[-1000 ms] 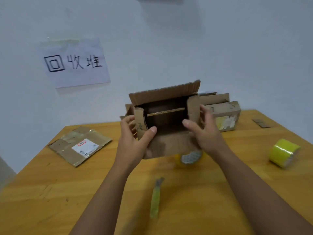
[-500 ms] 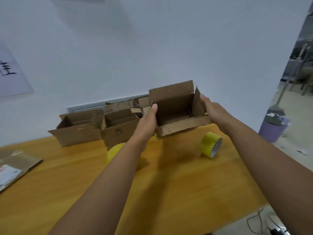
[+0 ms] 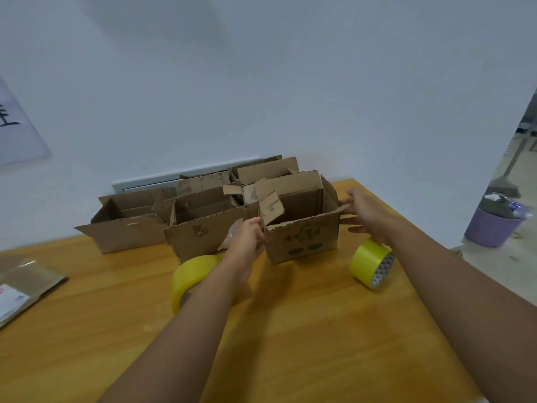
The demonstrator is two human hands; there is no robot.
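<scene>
The left hand (image 3: 247, 239) holds the open cardboard box (image 3: 302, 239) at its left front corner, thumb near the rim and fingers curled against the wall. The right hand (image 3: 366, 213) lays straight, spread fingers against the box's right flap and grips nothing. Blur softens both hands, so how far the left fingers wrap the edge is unclear. The left forearm covers part of a yellow tape roll (image 3: 189, 274), and the right wrist overlaps a second tape roll (image 3: 369, 261). A flattened parcel (image 3: 26, 283) is cut off at the left edge. Both arms reach forward, nearly straight. The box stands upright on the wooden table (image 3: 290, 330), at the right end of a row of other boxes (image 3: 203, 231).
</scene>
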